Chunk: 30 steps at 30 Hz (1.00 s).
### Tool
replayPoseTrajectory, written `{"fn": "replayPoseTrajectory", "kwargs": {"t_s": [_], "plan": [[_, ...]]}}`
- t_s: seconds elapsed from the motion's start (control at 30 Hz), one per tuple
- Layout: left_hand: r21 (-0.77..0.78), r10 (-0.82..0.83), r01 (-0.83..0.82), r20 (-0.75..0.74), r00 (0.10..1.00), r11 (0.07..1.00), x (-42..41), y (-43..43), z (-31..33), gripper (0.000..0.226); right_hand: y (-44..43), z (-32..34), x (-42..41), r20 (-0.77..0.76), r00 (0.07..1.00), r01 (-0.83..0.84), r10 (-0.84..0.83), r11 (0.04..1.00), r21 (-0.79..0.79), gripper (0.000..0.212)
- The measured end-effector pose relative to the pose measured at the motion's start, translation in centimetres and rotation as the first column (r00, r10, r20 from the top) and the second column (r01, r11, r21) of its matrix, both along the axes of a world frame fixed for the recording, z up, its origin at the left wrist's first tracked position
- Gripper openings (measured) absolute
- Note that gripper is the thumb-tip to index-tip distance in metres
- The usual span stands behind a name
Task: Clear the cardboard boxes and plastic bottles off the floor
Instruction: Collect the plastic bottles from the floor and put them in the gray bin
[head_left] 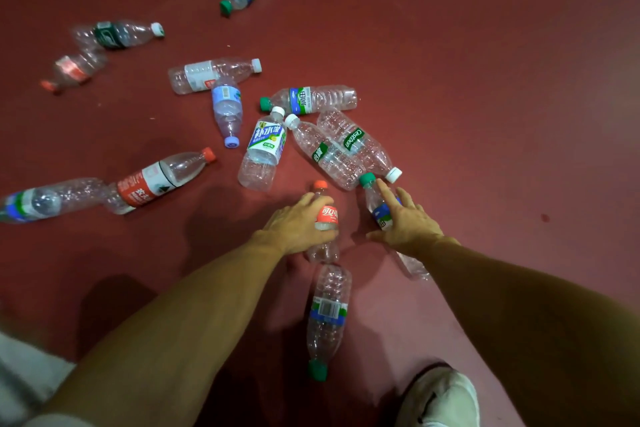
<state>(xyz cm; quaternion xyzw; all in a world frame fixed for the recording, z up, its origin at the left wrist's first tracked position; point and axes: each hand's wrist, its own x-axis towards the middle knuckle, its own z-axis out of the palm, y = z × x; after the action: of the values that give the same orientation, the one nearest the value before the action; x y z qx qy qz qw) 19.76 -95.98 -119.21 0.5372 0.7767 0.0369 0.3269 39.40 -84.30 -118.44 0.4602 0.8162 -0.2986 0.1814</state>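
over a dozen plastic bottles lay on their sides across the red floor, and no cardboard boxes were in shot at all. the left hand had its fingers and thumb wrapped round the red-label cola bottle, red cap pointing away from the wrist. so that one was properly grabbed, though its base looked to be resting on the floor.

right beside that grip, the right hand was splayed over the green-cap bottle, index finger running up toward the cap. nothing was curled under it yet, so i'd call it touching rather than holding. my guess was two at a time to save trips.

just past both hands sat a tight pile of clear bottles, probably the easy next pick. the barcode bottle lay behind the left grip, back toward the person's shoe.
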Motion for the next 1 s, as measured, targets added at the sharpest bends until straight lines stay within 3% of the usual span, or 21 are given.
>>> {"fn": "replayPoseTrajectory", "kwargs": {"t_s": [0.2,0.6,1.0], "plan": [[-0.034,-0.043,0.042,-0.013,0.999,0.999,1.0,0.2,-0.4,0.083,-0.4,0.4,-0.5,0.018,0.999,-0.045,0.045,0.998,0.053,0.109],[-0.108,-0.073,0.072,0.000,0.997,0.992,-0.1,-0.5,-0.1,0.078,-0.3,-0.1,0.6,0.115,0.985,-0.138,0.131,0.989,0.057,0.095],[0.004,0.025,-0.026,0.123,0.992,1.000,-0.1,-1.2,-1.7,0.079,-1.3,-0.4,-1.0,0.154,0.965,-0.232,0.214,0.967,0.107,0.088]]}}
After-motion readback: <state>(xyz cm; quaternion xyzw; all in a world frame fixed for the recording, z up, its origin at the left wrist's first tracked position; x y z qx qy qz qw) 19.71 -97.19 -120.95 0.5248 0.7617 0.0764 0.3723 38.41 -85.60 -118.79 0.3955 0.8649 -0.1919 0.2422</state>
